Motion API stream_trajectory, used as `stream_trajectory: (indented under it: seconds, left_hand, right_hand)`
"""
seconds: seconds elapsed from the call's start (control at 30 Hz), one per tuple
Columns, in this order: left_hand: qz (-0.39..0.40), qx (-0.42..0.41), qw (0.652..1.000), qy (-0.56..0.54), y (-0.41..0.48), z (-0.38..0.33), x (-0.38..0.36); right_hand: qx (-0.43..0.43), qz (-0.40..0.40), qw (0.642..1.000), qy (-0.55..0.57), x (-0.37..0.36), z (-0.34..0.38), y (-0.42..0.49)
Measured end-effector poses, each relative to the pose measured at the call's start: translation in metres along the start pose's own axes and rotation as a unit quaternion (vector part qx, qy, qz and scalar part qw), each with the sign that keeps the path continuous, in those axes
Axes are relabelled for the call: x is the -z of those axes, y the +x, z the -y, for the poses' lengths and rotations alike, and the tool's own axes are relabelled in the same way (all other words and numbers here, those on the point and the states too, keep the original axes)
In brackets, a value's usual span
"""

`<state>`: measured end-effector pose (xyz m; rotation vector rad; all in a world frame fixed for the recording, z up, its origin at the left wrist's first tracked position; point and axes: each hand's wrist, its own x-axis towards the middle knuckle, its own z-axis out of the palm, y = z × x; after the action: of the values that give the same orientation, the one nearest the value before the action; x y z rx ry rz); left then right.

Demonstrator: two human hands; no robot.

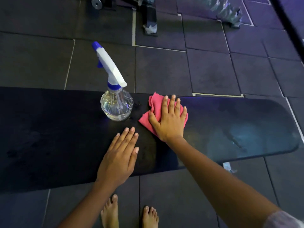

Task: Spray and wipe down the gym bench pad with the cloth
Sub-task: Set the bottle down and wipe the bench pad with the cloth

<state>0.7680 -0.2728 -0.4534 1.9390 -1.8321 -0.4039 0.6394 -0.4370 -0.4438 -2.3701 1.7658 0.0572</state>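
Cloth (158,106) pinned flat under spread right hand (169,120), mid-wipe on bench pad (246,129); left hand (120,155) open, empty, bracing; spray bottle (115,96) parked upright alongside.

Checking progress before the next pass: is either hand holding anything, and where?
The right hand presses flat on the middle of the pink cloth, not gripping it. The left hand is empty; the spray bottle stands free.
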Motion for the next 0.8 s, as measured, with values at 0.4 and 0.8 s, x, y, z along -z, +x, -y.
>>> stream_trajectory:
  seconds: [0.4, 0.8]
  left_hand:
    - [0.005, -0.006, 1.0, -0.006, -0.001, 0.003, 0.002]
    - [-0.022, 0.009, 1.0, -0.007, -0.004, 0.002, -0.002]
  right_hand:
    - [0.261, 0.015, 0.961, 0.086, -0.007, -0.043, -0.142]
    - [0.034, -0.007, 0.976, 0.215, 0.024, 0.02, 0.031]
